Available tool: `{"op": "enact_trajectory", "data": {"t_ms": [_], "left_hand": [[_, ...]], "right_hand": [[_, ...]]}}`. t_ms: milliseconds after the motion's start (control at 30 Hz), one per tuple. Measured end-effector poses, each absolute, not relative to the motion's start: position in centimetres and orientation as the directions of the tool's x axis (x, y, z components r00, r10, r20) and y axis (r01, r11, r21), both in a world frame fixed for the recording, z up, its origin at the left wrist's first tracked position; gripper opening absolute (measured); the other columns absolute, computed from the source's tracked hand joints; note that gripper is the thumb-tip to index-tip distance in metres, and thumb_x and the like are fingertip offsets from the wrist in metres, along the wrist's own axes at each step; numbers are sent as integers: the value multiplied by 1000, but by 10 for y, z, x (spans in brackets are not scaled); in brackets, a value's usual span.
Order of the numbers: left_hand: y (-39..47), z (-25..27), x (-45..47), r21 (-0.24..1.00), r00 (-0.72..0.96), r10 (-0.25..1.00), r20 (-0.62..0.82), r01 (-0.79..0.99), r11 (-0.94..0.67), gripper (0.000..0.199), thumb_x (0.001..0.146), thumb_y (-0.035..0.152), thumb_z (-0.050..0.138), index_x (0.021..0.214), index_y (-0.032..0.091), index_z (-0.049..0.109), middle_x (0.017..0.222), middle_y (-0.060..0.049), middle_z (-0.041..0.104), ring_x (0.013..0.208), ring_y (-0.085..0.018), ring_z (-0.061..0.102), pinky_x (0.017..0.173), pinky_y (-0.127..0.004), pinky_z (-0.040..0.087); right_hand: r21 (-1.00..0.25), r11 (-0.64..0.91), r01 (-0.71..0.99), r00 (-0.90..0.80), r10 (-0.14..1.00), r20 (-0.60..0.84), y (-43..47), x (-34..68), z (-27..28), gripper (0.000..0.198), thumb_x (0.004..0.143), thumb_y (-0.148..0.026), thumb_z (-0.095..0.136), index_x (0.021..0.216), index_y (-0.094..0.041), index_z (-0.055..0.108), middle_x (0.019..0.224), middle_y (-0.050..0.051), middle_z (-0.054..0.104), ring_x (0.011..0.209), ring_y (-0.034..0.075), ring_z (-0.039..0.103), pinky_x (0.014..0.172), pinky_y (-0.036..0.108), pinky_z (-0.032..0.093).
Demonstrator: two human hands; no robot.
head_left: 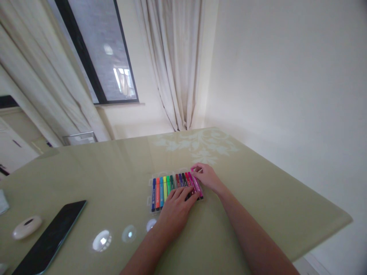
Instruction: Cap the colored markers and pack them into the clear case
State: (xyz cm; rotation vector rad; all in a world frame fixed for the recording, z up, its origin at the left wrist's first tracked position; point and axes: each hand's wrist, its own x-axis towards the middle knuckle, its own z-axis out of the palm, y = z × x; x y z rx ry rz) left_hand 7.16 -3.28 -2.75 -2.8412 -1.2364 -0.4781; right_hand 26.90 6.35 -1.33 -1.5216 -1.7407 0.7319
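Observation:
A clear plastic case (150, 200) lies flat on the table, holding a row of colored markers (161, 189). The row runs from dark blue and orange at the left to reds and pinks at the right. Across the lower middle of the row rests my left hand (177, 204), its fingers stretched over the markers and hiding part of them. At the right end, a pink marker (197, 187) lies slightly slanted. My right hand (206, 176) pinches this marker near its upper end, thumb and index finger closed there.
The pale green table (114, 172) has a white floral pattern near its far corner. At the left lie a black phone-like device (51, 236) and a white oval object (27, 227). A wall (286, 95) borders the right side; curtains (174, 57) hang behind.

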Motion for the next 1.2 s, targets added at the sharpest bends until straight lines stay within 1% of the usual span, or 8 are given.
{"op": "enact_trajectory", "data": {"t_ms": [233, 367, 567, 733, 933, 1033, 1133, 1200], "left_hand": [[-33, -29, 72, 117, 639, 714, 285, 716, -688, 60, 94, 4, 49, 147, 32, 51, 147, -5, 57, 133, -27, 51, 110, -48, 44], [-33, -28, 73, 112, 637, 718, 282, 721, -684, 59, 94, 4, 48, 146, 31, 52, 147, -5, 57, 133, -27, 51, 111, -48, 44], [-33, -26, 73, 120, 635, 721, 278, 722, -681, 59, 94, 4, 46, 146, 32, 52, 147, -5, 57, 133, -27, 52, 110, -47, 44], [-33, -28, 75, 106, 633, 720, 286, 726, -680, 58, 94, 4, 46, 145, 31, 52, 146, -6, 57, 133, -28, 52, 109, -48, 45], [-33, -21, 71, 145, 613, 704, 358, 708, -691, 39, 101, 18, 49, 138, 28, 56, 139, -7, 62, 125, -25, 57, 105, -42, 47], [-32, -4, 58, 179, 360, 835, 415, 868, -463, 25, 105, 33, 46, 118, 22, 64, 117, -9, 68, 108, -26, 64, 94, -40, 51], [-32, 11, 42, 48, 13, 922, 388, 998, -35, 30, 105, 38, 42, 105, 17, 63, 101, -14, 68, 99, -32, 64, 85, -44, 51], [-31, 15, 34, -27, -69, 950, 306, 996, 81, 32, 104, 40, 42, 104, 15, 61, 96, -14, 69, 95, -34, 66, 81, -45, 50]], "right_hand": [[-680, 200, 705, -82, 976, 201, 63, 268, -17, 12, 88, -22, 71, 94, -20, 80, 91, 7, 76, 80, 19, 66, 79, 32, 49], [-689, 192, 699, -69, 977, 202, 64, 268, -18, 13, 87, -19, 68, 95, -20, 79, 88, 6, 75, 76, 18, 65, 75, 30, 49], [-697, 172, 697, -60, 981, 182, 64, 269, -19, 12, 84, -14, 67, 77, -20, 75, 79, 4, 74, 70, 16, 63, 69, 27, 47], [-699, 165, 696, -52, 982, 180, 63, 268, -20, 13, 84, -12, 66, 76, -20, 72, 78, 3, 74, 68, 15, 62, 68, 27, 46], [-695, 164, 700, -60, 983, 172, 64, 270, -20, 9, 85, -14, 65, 84, -20, 72, 83, 4, 74, 73, 16, 64, 70, 27, 46], [-670, 106, 735, -8, 989, 148, 62, 270, -16, 13, 87, -16, 64, 97, -19, 71, 84, 5, 75, 73, 17, 65, 68, 27, 44], [-647, 63, 760, 33, 990, 135, 58, 267, -11, 12, 89, -19, 63, 98, -20, 70, 79, 4, 75, 70, 17, 65, 66, 27, 42], [-628, 55, 777, 36, 991, 132, 55, 265, -7, 8, 90, -20, 63, 91, -21, 71, 79, 5, 75, 71, 18, 66, 66, 28, 42]]}}
